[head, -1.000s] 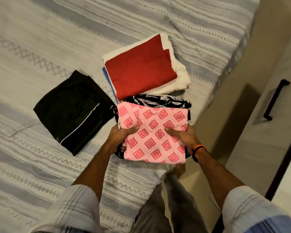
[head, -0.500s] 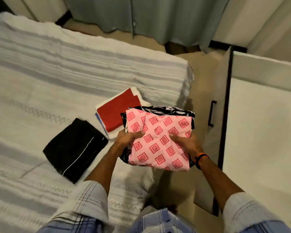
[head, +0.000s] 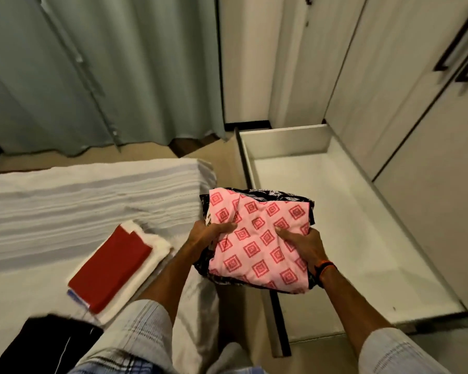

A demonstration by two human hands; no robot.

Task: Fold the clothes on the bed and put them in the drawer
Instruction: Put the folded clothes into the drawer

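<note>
- The left hand and right hand are gripping a folded pink cloth with red diamond print by its two sides, thumbs pressing on top, fingers curling underneath.
- A folded black-and-white patterned garment is lying under the pink one, carried in the same stack.
- The stack is hanging over the near left edge of the open white drawer, its long axis running from the person toward the drawer's far end.
- On the striped white bed, to the left, a folded red cloth is lying on a folded white cloth, with a folded black garment nearer.
- Grey-green curtains are hanging beyond the bed.
</note>
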